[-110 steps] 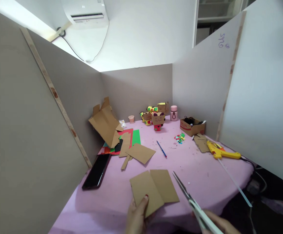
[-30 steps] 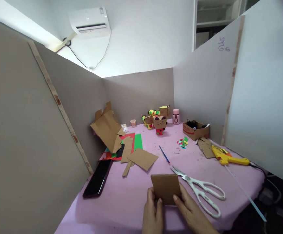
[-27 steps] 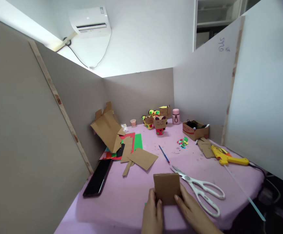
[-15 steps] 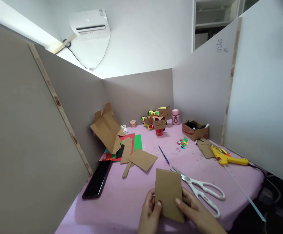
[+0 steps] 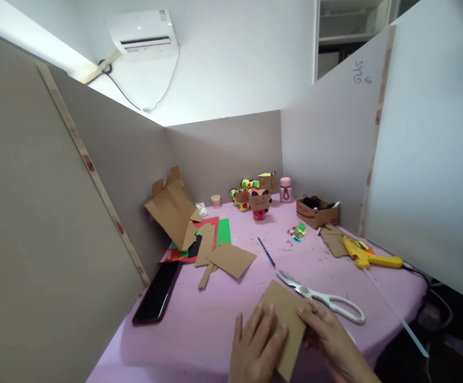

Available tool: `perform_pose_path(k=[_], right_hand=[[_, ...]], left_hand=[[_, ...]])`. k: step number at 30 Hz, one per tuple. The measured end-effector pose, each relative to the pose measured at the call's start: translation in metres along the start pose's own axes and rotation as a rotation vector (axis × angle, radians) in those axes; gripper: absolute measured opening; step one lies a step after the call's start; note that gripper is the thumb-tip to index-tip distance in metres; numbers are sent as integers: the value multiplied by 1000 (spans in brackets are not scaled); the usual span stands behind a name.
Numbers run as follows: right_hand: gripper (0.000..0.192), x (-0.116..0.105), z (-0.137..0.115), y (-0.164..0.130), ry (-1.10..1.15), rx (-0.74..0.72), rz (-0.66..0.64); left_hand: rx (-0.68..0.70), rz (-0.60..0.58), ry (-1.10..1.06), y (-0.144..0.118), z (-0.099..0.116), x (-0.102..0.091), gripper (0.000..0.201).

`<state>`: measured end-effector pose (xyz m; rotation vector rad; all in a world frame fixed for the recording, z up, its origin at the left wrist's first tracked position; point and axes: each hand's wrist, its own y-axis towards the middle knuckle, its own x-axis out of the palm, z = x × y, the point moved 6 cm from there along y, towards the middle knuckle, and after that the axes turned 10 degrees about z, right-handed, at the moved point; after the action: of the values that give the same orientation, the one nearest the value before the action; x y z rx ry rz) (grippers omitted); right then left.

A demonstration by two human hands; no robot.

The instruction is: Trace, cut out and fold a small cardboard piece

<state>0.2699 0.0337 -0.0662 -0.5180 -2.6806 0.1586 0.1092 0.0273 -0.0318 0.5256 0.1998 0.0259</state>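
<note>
Since half a second ago the brown rectangular cardboard piece (image 5: 285,319) has tipped flat onto the pink table (image 5: 199,330). The left hand (image 5: 257,346) presses it, fingers spread; the right hand (image 5: 333,340) pinches its 3 o'clock edge, beside white-handled scissors (image 5: 322,299).

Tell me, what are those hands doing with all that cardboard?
A person is working at a pink table strewn with craft things. The left hand lies flat on a brown cardboard piece, pressing it down, while the right hand takes a grip on its right edge. White scissors lie on the table just beside it. Farther back sit more cardboard scraps, a yellow glue gun and little cardboard animal figures.
</note>
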Motion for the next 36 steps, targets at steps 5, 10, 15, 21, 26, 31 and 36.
perform_pose_path(k=[5, 10, 15, 21, 26, 31, 36], right_hand=[[33, -9, -12, 4, -250, -227, 75], [42, -2, 3, 11, -579, -489, -11], [36, 3, 16, 12, -638, -592, -19], [36, 1, 17, 12, -646, -577, 27], [40, 1, 23, 17, -655, -534, 9], [37, -2, 12, 14, -638, -530, 19], [45, -16, -2, -2, -283, -180, 119]], left_hand=[[-302, 29, -185, 17, -16, -12, 18], [-467, -175, -373, 24, -35, 0, 34], [-449, -45, -322, 17, -46, -1, 39], [-349, 220, -78, 10, -43, -14, 35], [-338, 170, -77, 11, -46, -12, 28], [-207, 137, -43, 15, -38, -16, 17], [86, 165, -10, 3, -16, -25, 12]])
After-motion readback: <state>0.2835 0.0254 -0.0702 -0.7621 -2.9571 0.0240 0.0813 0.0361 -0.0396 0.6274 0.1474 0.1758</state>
